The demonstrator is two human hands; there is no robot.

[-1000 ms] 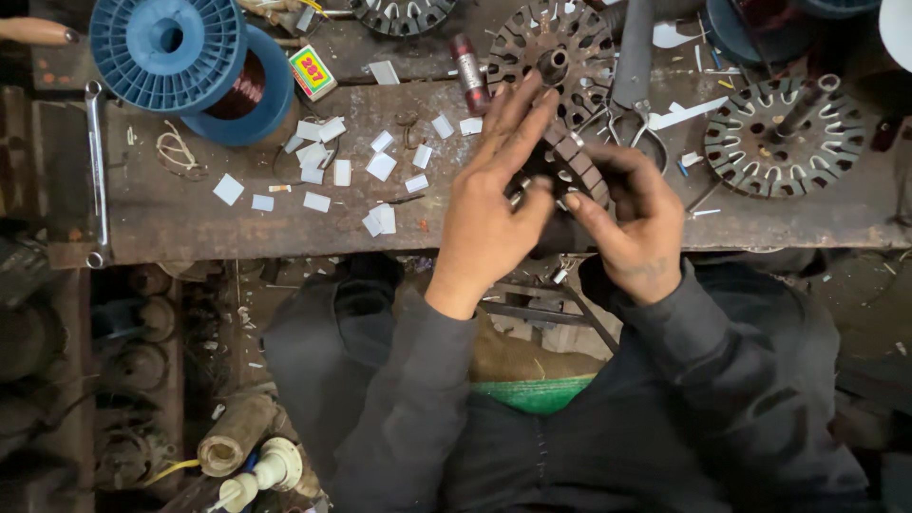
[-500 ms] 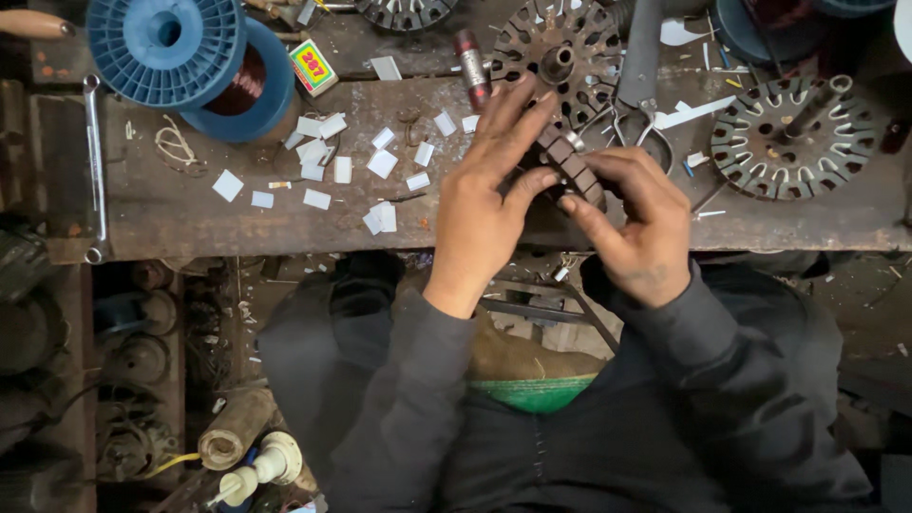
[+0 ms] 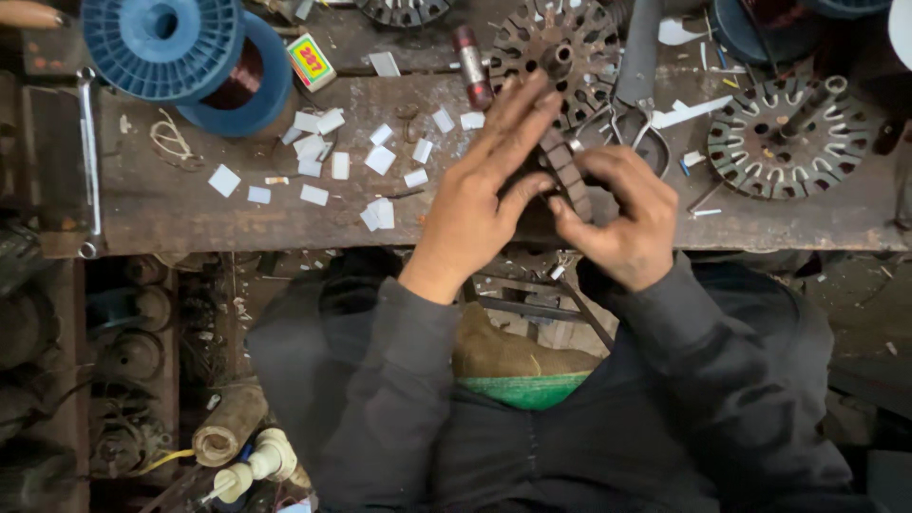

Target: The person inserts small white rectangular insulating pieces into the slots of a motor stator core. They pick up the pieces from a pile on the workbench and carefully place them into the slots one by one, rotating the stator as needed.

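Observation:
Both hands hold a slotted round metal motor core (image 3: 562, 176) upright on its edge at the front of the worn workbench (image 3: 180, 204). My left hand (image 3: 484, 195) lies flat against the core's left face with fingers stretched out. From the right, my right hand (image 3: 622, 214) grips the core's rim, thumb pressing on the slotted edge. Most of the core is hidden by the hands.
Several small white paper slips (image 3: 323, 161) are scattered left of the hands. Blue wire spools (image 3: 185, 52) stand at the back left beside a small colourful box (image 3: 311, 61). Two more slotted cores (image 3: 556, 47) (image 3: 788, 138), scissors (image 3: 632, 104) and a red-handled tool (image 3: 472, 65) lie behind.
The hands have stayed on the core, with the fingers shifting slightly around its rim. Nothing on the bench has moved.

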